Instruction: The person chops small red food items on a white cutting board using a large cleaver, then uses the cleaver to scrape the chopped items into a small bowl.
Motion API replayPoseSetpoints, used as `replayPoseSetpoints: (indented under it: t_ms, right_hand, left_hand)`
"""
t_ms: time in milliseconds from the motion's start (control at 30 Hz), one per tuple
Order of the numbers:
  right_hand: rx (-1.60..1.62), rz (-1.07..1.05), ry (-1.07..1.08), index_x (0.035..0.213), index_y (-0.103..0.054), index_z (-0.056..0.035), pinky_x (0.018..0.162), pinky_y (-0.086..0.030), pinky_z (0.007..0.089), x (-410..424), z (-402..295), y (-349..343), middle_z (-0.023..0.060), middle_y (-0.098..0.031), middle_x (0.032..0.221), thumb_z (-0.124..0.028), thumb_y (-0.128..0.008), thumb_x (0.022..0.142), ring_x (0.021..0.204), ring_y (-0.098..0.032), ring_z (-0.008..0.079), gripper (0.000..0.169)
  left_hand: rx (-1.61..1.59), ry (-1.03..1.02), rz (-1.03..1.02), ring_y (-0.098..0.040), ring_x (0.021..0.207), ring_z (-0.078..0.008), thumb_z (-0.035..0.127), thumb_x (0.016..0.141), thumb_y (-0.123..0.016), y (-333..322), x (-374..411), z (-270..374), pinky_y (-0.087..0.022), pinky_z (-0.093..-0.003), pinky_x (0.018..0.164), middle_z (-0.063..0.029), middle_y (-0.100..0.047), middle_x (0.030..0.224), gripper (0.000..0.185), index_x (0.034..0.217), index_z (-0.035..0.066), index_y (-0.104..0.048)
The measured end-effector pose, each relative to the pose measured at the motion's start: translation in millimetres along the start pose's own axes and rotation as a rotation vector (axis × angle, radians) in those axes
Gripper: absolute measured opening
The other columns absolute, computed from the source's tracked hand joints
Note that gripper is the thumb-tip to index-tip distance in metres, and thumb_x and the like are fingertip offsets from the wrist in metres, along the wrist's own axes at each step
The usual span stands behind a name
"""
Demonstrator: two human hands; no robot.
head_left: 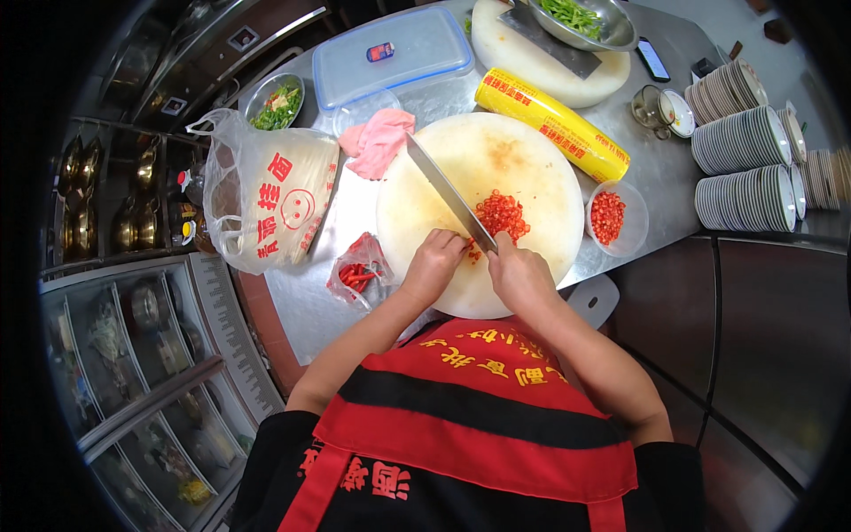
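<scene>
A round white chopping board (425,206) lies in front of me. My right hand (522,269) grips the handle of a kitchen knife (447,189), its blade slanting to the upper left over the board. Beside the blade, my left hand (435,263) has its fingers curled down on the board, holding a piece of red chili that is mostly hidden. Chopped red chili (502,214) is heaped right of the blade. A clear plastic bowl (635,229) of chopped chili stands right of the board. Whole red chilies (357,276) lie in a clear bag at the left.
A pink cloth (379,143) touches the board's upper left. Beyond are a yellow box of plastic wrap (552,123), a lidded container (399,56) and a second board with a cleaver (552,41). A noodle bag (272,199) sits left; stacked plates (741,146) stand right.
</scene>
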State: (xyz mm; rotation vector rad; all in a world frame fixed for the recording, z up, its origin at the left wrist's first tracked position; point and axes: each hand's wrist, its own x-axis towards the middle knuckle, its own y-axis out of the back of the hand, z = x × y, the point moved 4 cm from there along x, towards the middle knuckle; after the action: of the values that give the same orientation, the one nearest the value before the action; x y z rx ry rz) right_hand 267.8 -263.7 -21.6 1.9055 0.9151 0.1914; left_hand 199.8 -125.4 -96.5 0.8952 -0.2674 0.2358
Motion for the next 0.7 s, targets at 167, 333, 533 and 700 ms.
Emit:
replayPoseSetpoints:
  t_ms: [167,333,533,700]
  right_hand:
    - [-0.099,-0.034,0.055,0.092,-0.050,0.0021,0.059,-0.054,0.0505,3,-4,-13,0.0251,-0.064,0.066,-0.005,-0.052,0.086,0.064,-0.067,0.0410,0.009]
    - [-0.088,-0.007,0.051,0.091,-0.049,0.0033,0.060,-0.054,0.0500,1,-9,-9,0.0263,-0.064,0.067,-0.003,-0.051,0.085,0.065,-0.067,0.0420,0.009]
    - [-0.044,-0.031,0.051,0.091,-0.049,0.0032,0.060,-0.053,0.0501,6,-7,-6,0.0267,-0.063,0.067,-0.006,-0.053,0.087,0.065,-0.067,0.0424,0.011]
    - [0.011,-0.038,0.014,0.094,-0.050,0.0027,0.063,-0.053,0.0510,9,-2,-10,0.0267,-0.064,0.069,-0.012,-0.054,0.092,0.067,-0.067,0.0426,0.016]
  left_hand:
    - [0.083,-0.031,-0.075,-0.060,0.085,-0.0296,0.002,0.077,-0.063,2,2,7,-0.052,-0.0371,0.075,-0.0123,-0.061,0.085,0.012,0.089,0.001,-0.065]
    - [0.068,-0.033,-0.071,-0.060,0.086,-0.0291,0.002,0.077,-0.062,0,-2,5,-0.053,-0.0369,0.075,-0.0122,-0.062,0.087,0.013,0.090,0.001,-0.065]
    - [0.057,-0.041,-0.057,-0.061,0.086,-0.0292,0.001,0.077,-0.062,1,-5,4,-0.053,-0.0368,0.075,-0.0120,-0.062,0.088,0.016,0.093,0.001,-0.063]
    - [0.014,-0.020,-0.028,-0.061,0.086,-0.0301,0.003,0.078,-0.067,-1,-8,-1,-0.053,-0.0372,0.075,-0.0120,-0.062,0.088,0.016,0.093,0.002,-0.062]
